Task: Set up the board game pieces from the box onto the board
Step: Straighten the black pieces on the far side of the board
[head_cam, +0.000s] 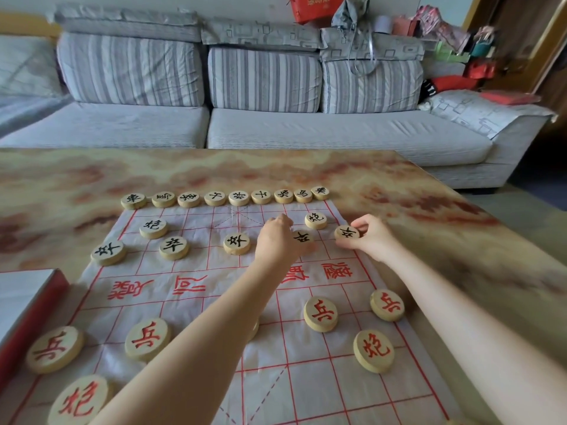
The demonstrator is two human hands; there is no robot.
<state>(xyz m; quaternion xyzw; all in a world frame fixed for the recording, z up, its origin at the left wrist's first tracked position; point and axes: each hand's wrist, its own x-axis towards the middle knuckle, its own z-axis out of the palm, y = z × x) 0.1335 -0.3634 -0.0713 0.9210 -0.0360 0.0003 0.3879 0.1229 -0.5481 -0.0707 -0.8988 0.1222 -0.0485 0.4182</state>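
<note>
Paper board lies flat on the bench. We log the left hand with curled fingers pinching the inner soldier disc on the board's far half. The right hand has thumb and fingers pinching the outer soldier disc, nearer the bench's right edge. Both discs rest on the board. The box sits at the bench's left edge.
</note>
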